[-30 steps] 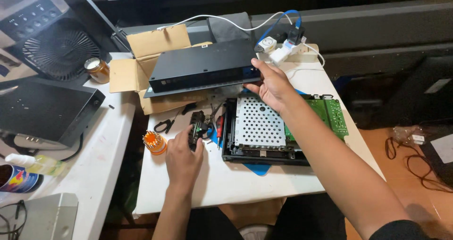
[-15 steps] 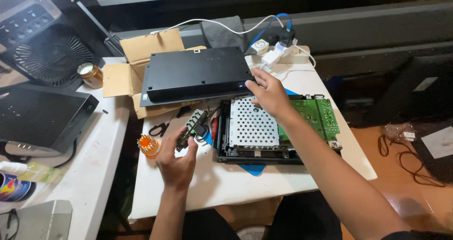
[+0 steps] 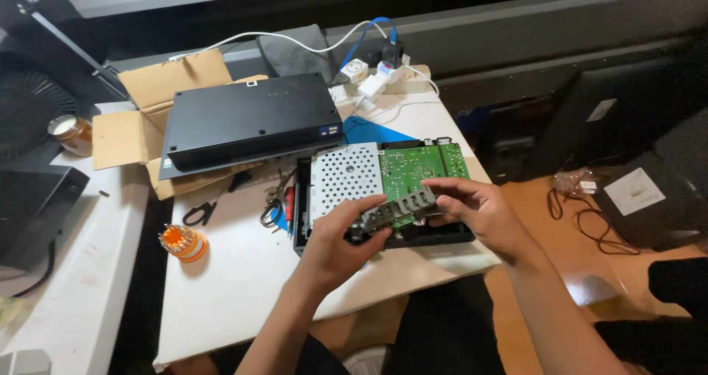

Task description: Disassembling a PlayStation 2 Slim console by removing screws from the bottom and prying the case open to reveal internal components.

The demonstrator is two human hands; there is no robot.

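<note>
**Bracket held over open chassis, drop and snag risk**

Far left, the orange bit holder (image 3: 183, 243) stands on the white worktop (image 3: 236, 286), scissors (image 3: 198, 213) near it (loose tools, easy to knock). The black top cover (image 3: 247, 123) rests on cardboard (image 3: 151, 98) behind. The left hand (image 3: 335, 244) has its grip closed on the near end of a grey metal bracket (image 3: 398, 210); the right hand (image 3: 476, 211) pinches the other end. The bracket hangs just above the open chassis (image 3: 383, 191), over the green circuit board (image 3: 424, 170). A slip could scrape the board; a tilt could jam an edge against the perforated shield (image 3: 345, 174).
</note>
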